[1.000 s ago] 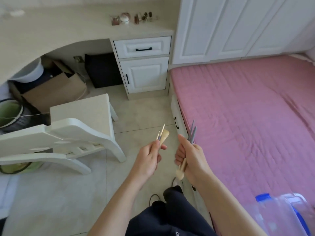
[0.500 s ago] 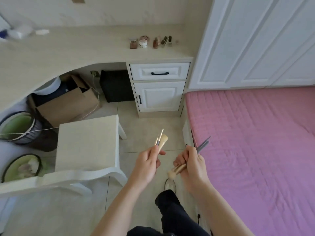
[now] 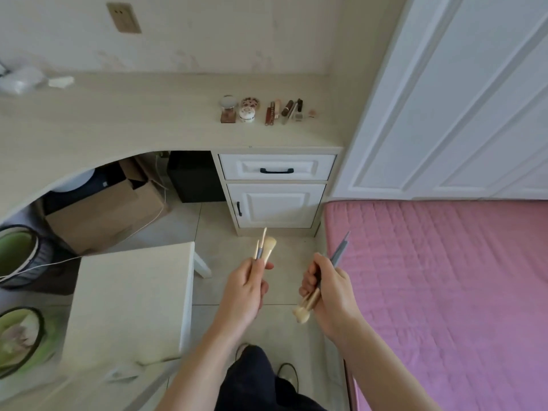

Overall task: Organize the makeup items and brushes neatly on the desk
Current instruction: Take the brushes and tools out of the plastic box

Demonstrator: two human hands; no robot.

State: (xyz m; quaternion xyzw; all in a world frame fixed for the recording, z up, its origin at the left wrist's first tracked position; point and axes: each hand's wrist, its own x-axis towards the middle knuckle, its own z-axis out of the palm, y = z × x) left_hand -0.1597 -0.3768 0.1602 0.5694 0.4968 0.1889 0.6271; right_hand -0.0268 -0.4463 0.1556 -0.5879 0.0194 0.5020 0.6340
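Holding two small bunches, your hands are both full: your left hand [image 3: 243, 287] grips a few brushes [image 3: 264, 247] with bristle ends up, and your right hand [image 3: 329, 289] curls round another bunch [image 3: 308, 304] with bristles pointing down and grey handles sticking up toward the bed [image 3: 444, 292]. You stand on the tiled floor between the white chair [image 3: 127, 307] and the bed, well apart from the table [image 3: 118, 123]. Carry both bunches across to it. The makeup items [image 3: 264, 111] sit in a tidy row at its right end, above the drawer [image 3: 277, 167]. I'd turn the right bunch so all bristles face one way, then lay the brushes side by side just beside that row, without knocking the small jars.
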